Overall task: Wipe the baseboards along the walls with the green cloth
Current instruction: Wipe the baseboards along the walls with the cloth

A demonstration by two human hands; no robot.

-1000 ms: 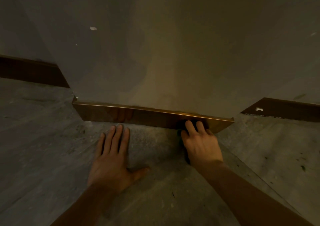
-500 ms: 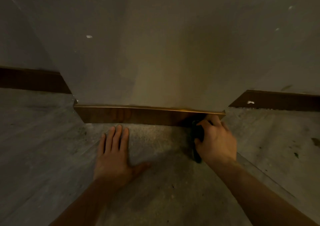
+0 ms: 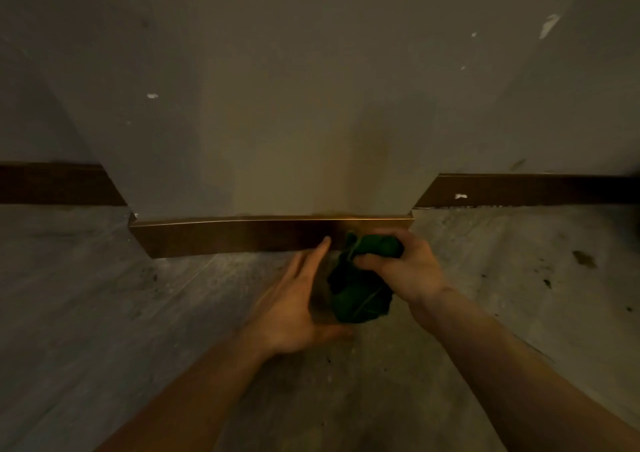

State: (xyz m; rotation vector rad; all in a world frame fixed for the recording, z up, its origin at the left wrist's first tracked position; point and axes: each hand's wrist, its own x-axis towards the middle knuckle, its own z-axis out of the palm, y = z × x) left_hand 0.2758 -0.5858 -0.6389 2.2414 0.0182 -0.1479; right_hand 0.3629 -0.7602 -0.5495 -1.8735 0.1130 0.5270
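Note:
A crumpled green cloth [image 3: 360,292] hangs in front of the brown glossy baseboard [image 3: 242,235] of a protruding wall section. My right hand [image 3: 405,268] grips the top of the cloth, just below the right end of that baseboard. My left hand [image 3: 298,299] is off the floor, fingers spread and palm turned toward the cloth, close beside its left side. Whether it touches the cloth I cannot tell.
Darker baseboards run along the recessed walls at the left [image 3: 55,183] and the right [image 3: 526,190]. The grey wall [image 3: 277,105] has small white chips. The grey floor [image 3: 104,313] is dusty, with dark specks at the right.
My left hand lifted off the floor and moved right toward the cloth. My right hand drew the cloth back from the baseboard's right end and raised it, so the green shows.

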